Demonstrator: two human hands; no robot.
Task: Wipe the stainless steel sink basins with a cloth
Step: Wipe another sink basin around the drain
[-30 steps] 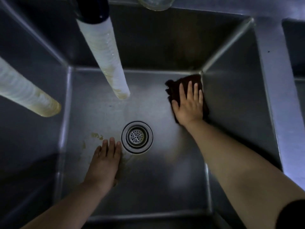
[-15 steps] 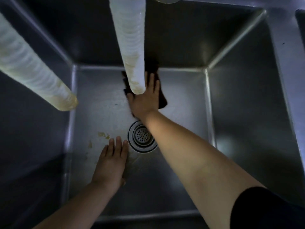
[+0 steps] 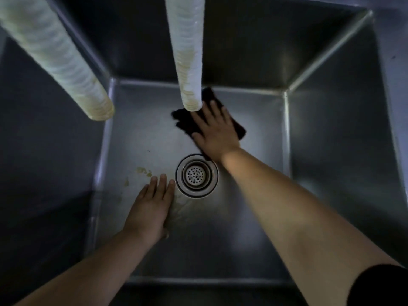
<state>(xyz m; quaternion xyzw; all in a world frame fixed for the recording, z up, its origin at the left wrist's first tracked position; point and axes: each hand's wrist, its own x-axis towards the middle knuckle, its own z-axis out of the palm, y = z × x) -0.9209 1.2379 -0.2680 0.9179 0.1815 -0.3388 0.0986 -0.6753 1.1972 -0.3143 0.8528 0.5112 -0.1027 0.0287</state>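
The right hand (image 3: 215, 131) lies flat with its fingers straight and spread, pressing a dark cloth (image 3: 237, 129) against the floor of the stainless steel sink basin (image 3: 254, 250). The cloth sits directly under that palm and fingers, and its edges stick out past the hand on the thumb side and on the little-finger side, with a corner showing beyond the fingertips. Taking the round drain (image 3: 197, 176) as the landmark, the cloth and the right hand lie just beyond it, toward the back wall, with the heel of the hand near the drain's far rim; whether cloth and rim touch there cannot be told. The left hand (image 3: 152, 208) is also flat and open, fingers straight and close together, resting on the basin floor just to the left of the drain, its fingertips level with the drain's rim and holding nothing. Yellowish stains (image 3: 143, 171) mark the steel left of the drain, just past the left fingertips. Two pale ribbed hoses hang into the basin from above: the centre hose (image 3: 187, 51) ends over the far side of the drain, its tip overlapping the cloth's upper edge in the view, and the left hose (image 3: 55, 56) ends well to the left of the drain. A dark sleeve (image 3: 375, 286) covers the right upper arm.
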